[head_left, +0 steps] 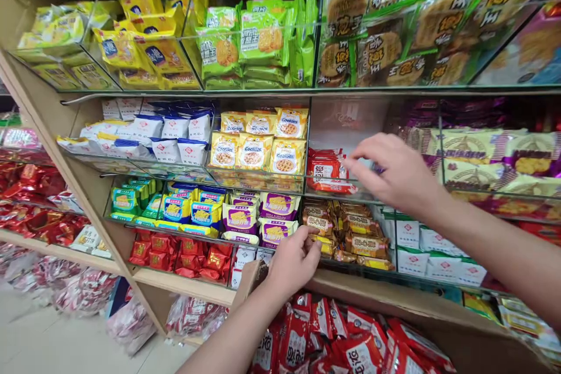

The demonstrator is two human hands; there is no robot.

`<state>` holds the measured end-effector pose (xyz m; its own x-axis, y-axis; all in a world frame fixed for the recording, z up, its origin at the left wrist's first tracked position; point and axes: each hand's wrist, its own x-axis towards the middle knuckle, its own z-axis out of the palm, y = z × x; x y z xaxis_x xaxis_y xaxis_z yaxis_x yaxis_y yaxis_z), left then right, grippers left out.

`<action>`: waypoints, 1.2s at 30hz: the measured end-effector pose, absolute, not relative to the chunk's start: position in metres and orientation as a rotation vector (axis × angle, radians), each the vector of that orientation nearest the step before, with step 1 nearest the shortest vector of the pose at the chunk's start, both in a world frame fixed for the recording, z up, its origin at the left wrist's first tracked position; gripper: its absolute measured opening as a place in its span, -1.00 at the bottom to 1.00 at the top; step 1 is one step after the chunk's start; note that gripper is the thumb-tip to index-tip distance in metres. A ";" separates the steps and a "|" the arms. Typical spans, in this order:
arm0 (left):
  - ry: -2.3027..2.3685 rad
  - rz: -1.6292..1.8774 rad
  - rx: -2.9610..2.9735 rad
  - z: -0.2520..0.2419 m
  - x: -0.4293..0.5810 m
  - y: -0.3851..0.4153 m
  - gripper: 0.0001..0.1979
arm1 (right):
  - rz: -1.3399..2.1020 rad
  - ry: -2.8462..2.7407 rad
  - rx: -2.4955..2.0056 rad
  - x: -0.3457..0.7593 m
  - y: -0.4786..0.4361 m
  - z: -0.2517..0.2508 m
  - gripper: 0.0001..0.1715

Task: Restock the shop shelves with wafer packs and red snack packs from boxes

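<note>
My right hand (388,169) reaches into a middle-shelf compartment, its bent fingers slightly apart and nothing visible between them. Its fingertips are right beside a small stack of red snack packets (326,170) lying behind the clear front; whether they touch is hard to tell. My left hand (294,261) hovers lower, above the near edge of a cardboard box (363,289), fingers loosely bent and apart with nothing seen in them. Close to its fingertips are brown-and-yellow snack packets (318,217). Many red snack packets (363,350) like those on the shelf fill the box.
Yellow cookie packets (258,140) stand left of the red stack, and cream-and-purple packets (475,149) to its right. Green cracker packets (263,32) fill the shelf above. A wooden upright (74,163) and clear dividers separate sections. Bagged goods (87,286) lie on the floor at left.
</note>
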<state>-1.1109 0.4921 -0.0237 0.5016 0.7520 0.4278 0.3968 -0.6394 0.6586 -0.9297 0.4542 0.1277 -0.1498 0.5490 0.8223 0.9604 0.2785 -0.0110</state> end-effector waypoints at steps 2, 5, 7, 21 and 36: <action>0.932 0.949 2.274 -0.024 -1.110 0.493 -0.79 | -0.658 -1.940 -1.483 -0.932 0.457 0.125 -0.68; 0.902 0.909 2.330 -0.023 -1.111 0.492 -0.81 | -0.142 -2.073 -1.805 -0.929 0.472 0.133 -0.66; 0.902 0.917 2.347 -0.022 -1.112 0.490 -0.82 | 0.272 -2.137 -1.905 -0.925 0.479 0.143 -0.53; 0.888 0.937 2.401 -0.021 -1.115 0.487 -0.83 | 0.761 -1.941 -1.756 -0.907 0.517 0.137 -0.68; 0.855 0.909 2.483 -0.021 -1.116 0.488 -0.82 | -0.183 -1.989 -1.934 -0.906 0.528 0.131 -0.77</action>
